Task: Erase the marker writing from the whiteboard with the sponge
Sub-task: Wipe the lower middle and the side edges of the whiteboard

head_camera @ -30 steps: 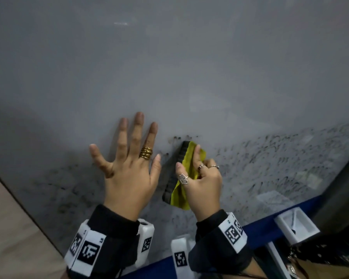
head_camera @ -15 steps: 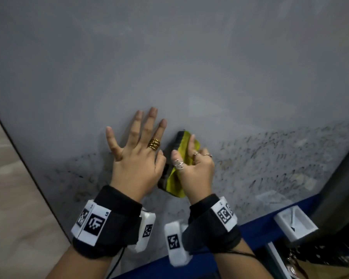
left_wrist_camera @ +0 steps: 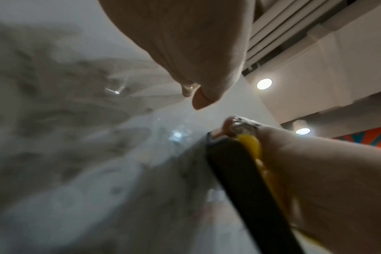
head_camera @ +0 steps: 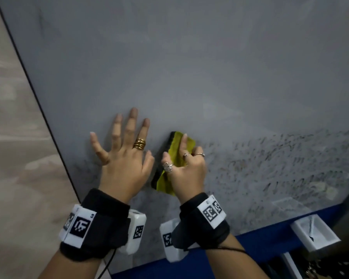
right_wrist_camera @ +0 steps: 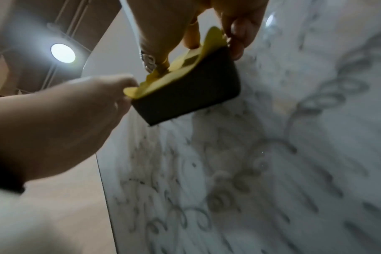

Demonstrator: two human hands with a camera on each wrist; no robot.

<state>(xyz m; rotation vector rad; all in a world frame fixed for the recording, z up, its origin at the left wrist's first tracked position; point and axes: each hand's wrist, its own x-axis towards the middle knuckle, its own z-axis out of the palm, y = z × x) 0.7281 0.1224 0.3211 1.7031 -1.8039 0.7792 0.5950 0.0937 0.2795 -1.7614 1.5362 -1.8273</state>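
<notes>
A grey whiteboard (head_camera: 189, 67) fills the head view, with smeared black marker writing (head_camera: 280, 164) across its lower right part. My right hand (head_camera: 184, 168) grips a sponge (head_camera: 170, 158) with a yellow top and a black felt side, pressed against the board. In the right wrist view the sponge (right_wrist_camera: 191, 89) has its black face on the board among faded marker writing (right_wrist_camera: 239, 171). My left hand (head_camera: 125, 154) lies flat on the board with fingers spread, just left of the sponge. The left wrist view shows the sponge (left_wrist_camera: 246, 180) edge-on.
The board's dark left edge (head_camera: 38, 101) runs diagonally, with a beige floor (head_camera: 12, 158) beyond it. A blue strip (head_camera: 260, 246) borders the bottom edge. A small white tray (head_camera: 314, 232) sits at the lower right. Faint smudges (head_camera: 85, 164) remain left of my left hand.
Both hands moved up and right together along the board. The sponge swept over the dark marks that were above it; that patch now looks clean.
</notes>
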